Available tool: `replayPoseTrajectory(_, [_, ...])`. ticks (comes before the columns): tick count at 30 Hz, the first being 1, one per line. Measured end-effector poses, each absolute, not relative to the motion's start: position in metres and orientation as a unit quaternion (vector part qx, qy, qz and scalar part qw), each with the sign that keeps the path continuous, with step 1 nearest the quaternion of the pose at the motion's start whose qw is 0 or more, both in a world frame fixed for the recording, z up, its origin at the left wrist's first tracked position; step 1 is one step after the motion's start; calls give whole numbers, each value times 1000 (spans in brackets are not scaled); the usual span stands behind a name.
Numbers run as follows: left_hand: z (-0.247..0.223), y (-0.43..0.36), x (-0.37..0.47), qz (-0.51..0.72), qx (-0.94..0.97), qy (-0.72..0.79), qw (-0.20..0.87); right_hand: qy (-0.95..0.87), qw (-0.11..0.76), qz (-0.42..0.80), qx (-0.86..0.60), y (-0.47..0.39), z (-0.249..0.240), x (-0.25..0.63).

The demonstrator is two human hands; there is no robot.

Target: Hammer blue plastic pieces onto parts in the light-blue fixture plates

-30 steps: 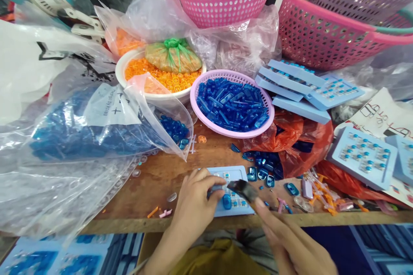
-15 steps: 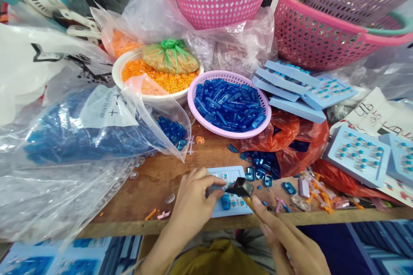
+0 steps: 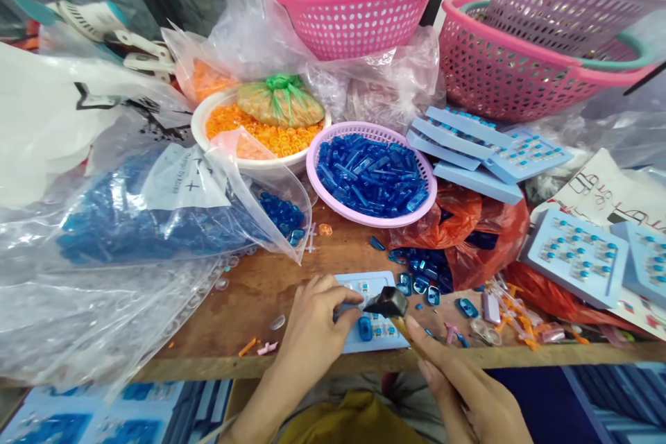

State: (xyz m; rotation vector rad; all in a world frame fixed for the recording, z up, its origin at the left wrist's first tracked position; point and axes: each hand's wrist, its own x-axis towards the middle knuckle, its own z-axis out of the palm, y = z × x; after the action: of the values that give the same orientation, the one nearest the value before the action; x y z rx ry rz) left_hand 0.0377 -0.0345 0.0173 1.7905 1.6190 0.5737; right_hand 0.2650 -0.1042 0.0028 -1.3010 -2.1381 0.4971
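Note:
A light blue plastic panel (image 3: 347, 345) with rows of small blue-topped switches lies near the table's front edge. My left hand (image 3: 316, 319) rests at its left side, thumb and forefinger curled towards each other beside the hammer head; what they pinch, if anything, is hidden. My right hand (image 3: 458, 378) grips the thin wooden handle of a small hammer (image 3: 390, 302). Its dark head is over the middle of the panel, and I cannot tell whether it touches. Just below the head, a translucent blue key cap (image 3: 365, 328) sits on the panel.
Loose blue caps (image 3: 427, 265) spill from a red bag (image 3: 481, 250) behind the panel. Farther back stand a lilac basket (image 3: 359, 216) of blue pieces and a white bowl (image 3: 200, 125) of orange ones. More panels (image 3: 577, 250) and plastic scraps (image 3: 520, 326) lie right, a clear bag (image 3: 156, 229) left.
The whole view has shifted slightly downward in the picture. Both hands, the hammer and the panel keep nearly the same positions relative to one another.

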Motion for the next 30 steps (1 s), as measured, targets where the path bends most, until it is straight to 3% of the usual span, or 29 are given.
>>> replayPoseTrajectory(5, [20,-43,18,241,686,618,299,-526,417,481,-564,-99,10,260])
replayPoseTrajectory(8, [20,-51,-9,297,682,605,283,-407,433,595,-541,-84,22,253])
replayPoseTrajectory(10, [16,-56,-33,340,659,639,203,-372,436,638,-515,-74,31,247])
replayPoseTrajectory(13, [3,-61,-71,332,607,722,19,-341,436,676,-487,-67,36,240])
replayPoseTrajectory(16, [-9,-59,-98,268,605,749,-44,-302,388,710,-504,-69,33,237])
replayPoseTrajectory(24, [-13,-56,-89,292,654,694,67,-332,333,732,-492,-83,15,252])
replayPoseTrajectory(30, [-19,-62,-83,338,620,700,109,-262,378,664,-589,-96,2,255])
